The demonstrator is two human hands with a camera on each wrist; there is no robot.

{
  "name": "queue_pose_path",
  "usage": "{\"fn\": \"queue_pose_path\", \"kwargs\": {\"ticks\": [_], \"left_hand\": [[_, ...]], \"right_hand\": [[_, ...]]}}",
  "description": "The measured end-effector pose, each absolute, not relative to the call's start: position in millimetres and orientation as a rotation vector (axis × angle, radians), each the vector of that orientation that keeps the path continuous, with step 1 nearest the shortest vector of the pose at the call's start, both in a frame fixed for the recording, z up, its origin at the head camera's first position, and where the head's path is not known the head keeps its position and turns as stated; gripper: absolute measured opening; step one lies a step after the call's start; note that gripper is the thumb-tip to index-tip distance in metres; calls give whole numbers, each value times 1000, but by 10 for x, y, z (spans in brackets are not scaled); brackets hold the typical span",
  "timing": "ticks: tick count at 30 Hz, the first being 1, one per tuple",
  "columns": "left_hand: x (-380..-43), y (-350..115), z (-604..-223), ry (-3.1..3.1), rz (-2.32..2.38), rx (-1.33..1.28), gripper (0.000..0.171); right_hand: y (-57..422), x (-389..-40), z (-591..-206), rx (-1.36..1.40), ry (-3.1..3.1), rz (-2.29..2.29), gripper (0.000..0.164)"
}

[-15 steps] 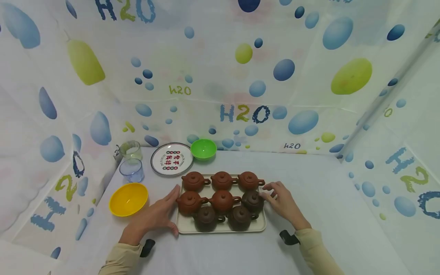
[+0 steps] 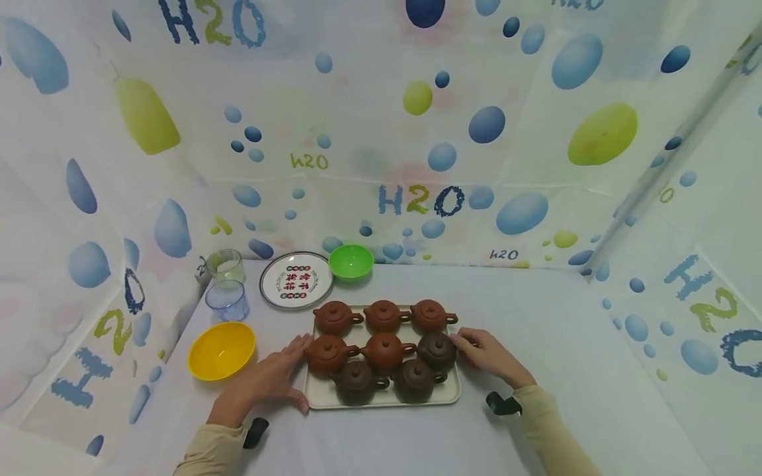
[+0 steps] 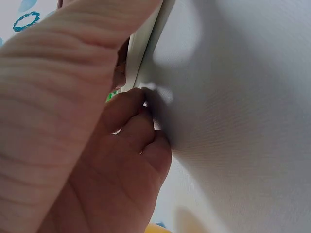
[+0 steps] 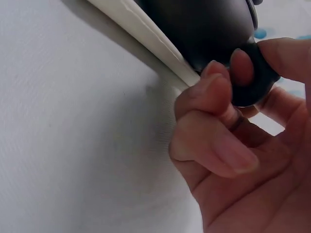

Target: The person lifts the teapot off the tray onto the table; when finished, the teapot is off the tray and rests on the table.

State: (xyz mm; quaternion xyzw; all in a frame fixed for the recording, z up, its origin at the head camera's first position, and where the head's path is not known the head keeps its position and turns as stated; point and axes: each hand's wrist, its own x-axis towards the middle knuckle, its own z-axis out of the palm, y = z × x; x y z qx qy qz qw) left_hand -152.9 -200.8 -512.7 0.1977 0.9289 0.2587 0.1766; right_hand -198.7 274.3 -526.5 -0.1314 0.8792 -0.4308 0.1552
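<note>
Positioning the middle-row dark teapot (image 2: 437, 352) at the tray's (image 2: 324, 398) right edge seems in hand: right grip (image 2: 491, 356) pinching its handle (image 4: 258, 88), left grip (image 2: 264, 382) spread along the left edge. The next move probably calls for keeping neighbours unbumped.

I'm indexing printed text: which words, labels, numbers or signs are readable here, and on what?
"H2O", large, on the patterned backdrop.
"h2O", smaller, on the same backdrop.
Plate: red characters and tiny lettering, too small to read surely.
Teapots: no text readable.
</note>
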Motion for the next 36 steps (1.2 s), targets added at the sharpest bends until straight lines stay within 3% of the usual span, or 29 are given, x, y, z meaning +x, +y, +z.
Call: {"fn": "queue_pose_path", "kwargs": {"ticks": [36], "left_hand": [[-1508,-1982,-5099,2604,730,479,139]], "right_hand": [[3125,-1686,-5171,-57,2421,-1525,47]]}}
